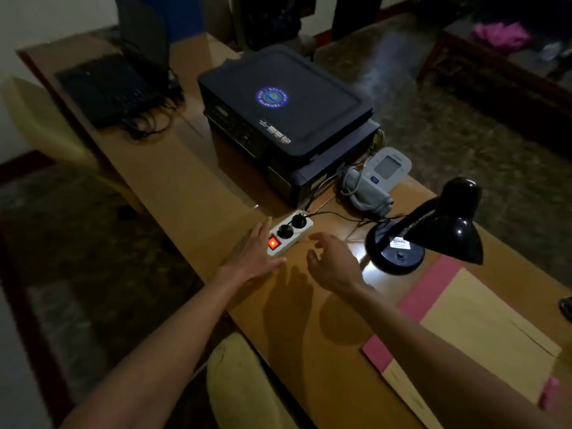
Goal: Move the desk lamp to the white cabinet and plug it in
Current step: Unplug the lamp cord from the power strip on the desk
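A black desk lamp (433, 224) stands on the wooden desk (185, 187) at the right, its shade tilted down and lit. Its black cord runs left to a white power strip (289, 235) with a glowing red switch and two black plugs in it. My left hand (253, 252) lies flat on the desk, touching the strip's left side, fingers spread. My right hand (332, 261) hovers just right of the strip, fingers apart and holding nothing. The white cabinet is not in view.
A black printer (288, 119) sits behind the strip. A grey blood pressure monitor (376, 181) with its cuff lies between printer and lamp. A keyboard (105, 91) lies far left. Pink and tan folders (464, 329) lie at the right. A chair back (244, 385) is below.
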